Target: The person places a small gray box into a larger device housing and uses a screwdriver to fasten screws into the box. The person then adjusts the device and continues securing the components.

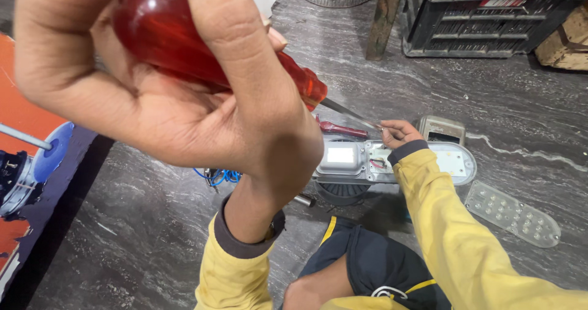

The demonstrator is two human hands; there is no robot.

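Gripping screwdriver [184,34] handle in left hand [159,96] fingers.

The lamp housing [392,162] lies on the floor [153,224] before the person's knee [306,291]; the lens plate [512,214] lies to its right, apart; a small casing [442,129] sits just behind it; a second screwdriver [343,129] lies at its far edge; the crate [490,22] stands further behind; wires [220,176] lie to its left.
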